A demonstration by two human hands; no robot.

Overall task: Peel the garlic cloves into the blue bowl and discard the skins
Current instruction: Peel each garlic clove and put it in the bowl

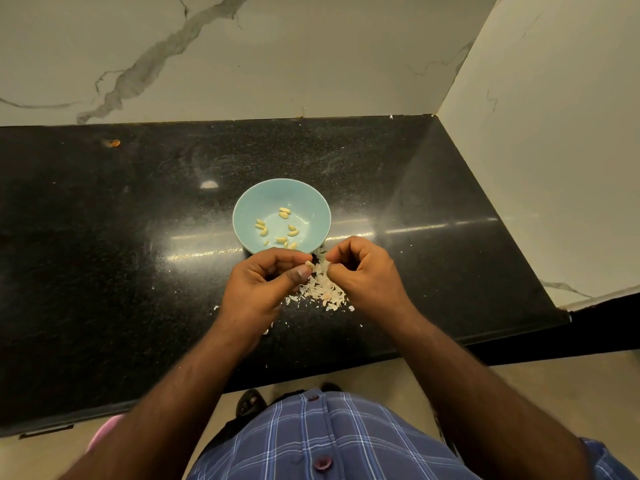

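this is the peeling step itself, well into the job by the look of it. the left hand (266, 277) has its thumb and curled fingers pinched on a garlic clove (309, 264), only the pale tip of which shows between them, held just above the black granite counter (104, 258) a little in from its front edge. the right hand (363, 268) sits just beside it, fingers curled in, and appears to be pinching a wisp of papery skin that runs from the clove; exactly what its fingertips hold is partly hidden by the knuckles. the blue bowl (277, 192) stands on the counter just behind both hands, roughly midway along the counter's length, its near rim hidden behind the left knuckles, and about a dozen peeled cloves (284, 212) lie scattered on its floor. a heap of skins (325, 289) lies on the counter directly under and between the hands, with stray flakes trailing toward the front edge and a few further off toward the right end. judging from this, the clove in hand is part-stripped: the next move calls for the right hand to pull the skin clear away from the clove while the left keeps a firm pinch, then for the left hand to reach forward over the near rim and let the bare clove fall into the bowl. no unpeeled cloves are visible elsewhere on the counter, so this may be among the last. the skins have not yet been discarded, and gathering that loose, light heap remains to be done.
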